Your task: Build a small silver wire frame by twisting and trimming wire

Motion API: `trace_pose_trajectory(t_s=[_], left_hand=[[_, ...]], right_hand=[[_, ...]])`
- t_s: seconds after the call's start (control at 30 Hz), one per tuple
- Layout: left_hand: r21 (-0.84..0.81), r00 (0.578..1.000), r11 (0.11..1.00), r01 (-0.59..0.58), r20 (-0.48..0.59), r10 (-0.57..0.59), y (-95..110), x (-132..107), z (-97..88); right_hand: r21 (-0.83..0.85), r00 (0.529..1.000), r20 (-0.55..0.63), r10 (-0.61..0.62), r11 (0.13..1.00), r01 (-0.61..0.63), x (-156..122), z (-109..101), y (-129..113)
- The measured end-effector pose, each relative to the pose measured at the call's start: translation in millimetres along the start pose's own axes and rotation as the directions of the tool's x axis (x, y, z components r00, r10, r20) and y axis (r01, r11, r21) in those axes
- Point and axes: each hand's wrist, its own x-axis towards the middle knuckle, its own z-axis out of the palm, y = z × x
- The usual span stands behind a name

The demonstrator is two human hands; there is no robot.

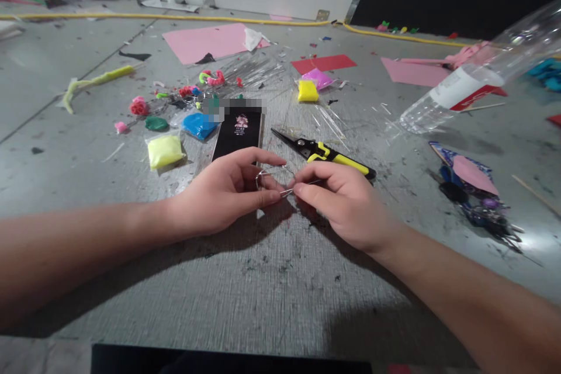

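Between my hands is a thin silvery wire (287, 170) bent into a rough loop. My left hand (234, 187) pinches its lower side between thumb and fingers, and the index finger reaches over the top. My right hand (346, 198) grips the wire's other side between thumb and forefinger, and a straight end pokes out past the fingers. Just beyond my right hand lie black pliers (302, 145) with yellow-and-black handles. A phone (239, 131) with a lit lock screen lies behind my left hand.
Packets of yellow clay (164, 152), blue clay (199, 124) and more clay lie left and beyond. A bundle of clear strips or wires (258, 73) is farther back. A plastic bottle (456, 96) leans at right, near a cluttered pile (475, 187). A yellow cable (175, 17) crosses the back.
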Motion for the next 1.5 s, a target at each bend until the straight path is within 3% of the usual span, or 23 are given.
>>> trace_pose_trajectory(t_s=[0.3,0.53,0.83,1.1,1.5], left_hand=[[-0.016,0.999,0.999,0.036,-0.005,-0.036,0.8,0.3,-0.6],[0.014,0.999,0.999,0.036,0.001,-0.036,1.7,-0.1,-0.3],[0.041,0.999,0.998,0.052,-0.002,-0.052,3.0,0.1,-1.4],[-0.014,0.982,0.996,0.087,0.172,-0.084,4.2,-0.3,-8.7],[-0.041,0.975,0.997,0.070,0.216,-0.059,7.5,0.8,-7.3]], right_hand=[[0.309,0.970,0.088,0.225,0.920,-0.242,1.0,-0.4,0.7],[0.366,0.952,0.102,0.288,0.879,-0.305,2.5,0.3,0.0],[0.411,0.953,0.190,0.235,0.863,-0.294,0.9,-1.4,1.8],[0.459,0.925,0.366,0.107,0.843,-0.280,0.9,-7.5,7.2],[0.388,0.923,0.376,0.085,0.890,-0.240,-3.1,-7.2,-1.9]])
